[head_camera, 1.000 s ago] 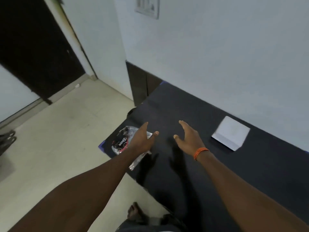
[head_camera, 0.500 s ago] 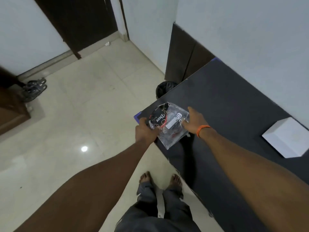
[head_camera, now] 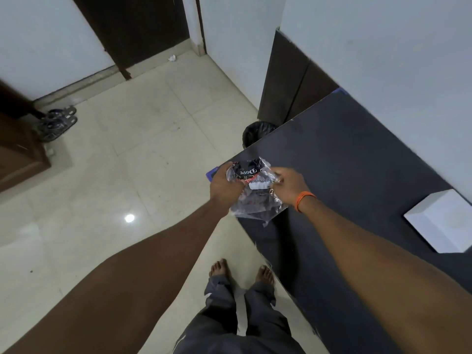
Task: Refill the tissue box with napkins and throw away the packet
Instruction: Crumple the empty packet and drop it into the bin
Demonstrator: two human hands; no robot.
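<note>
A clear, crumpled plastic packet (head_camera: 255,192) with dark printing hangs over the near left corner of the dark table (head_camera: 357,159). My left hand (head_camera: 224,186) grips its left side and my right hand (head_camera: 288,186), with an orange band at the wrist, grips its right side. The white tissue box (head_camera: 441,221) lies on the table at the far right, well away from both hands. A black-lined bin (head_camera: 258,132) stands on the floor just beyond the table's left edge, partly hidden by the tabletop.
Pale tiled floor (head_camera: 127,162) stretches to the left. A dark door (head_camera: 138,29) stands at the back, sandals (head_camera: 55,122) lie by a brown cabinet at the left, and a dark panel (head_camera: 291,80) leans on the white wall. My bare feet (head_camera: 240,273) are beside the table.
Both hands took hold of the packet and lifted it off the table's corner. It is now more crumpled between them. The view has tilted down towards the floor.
</note>
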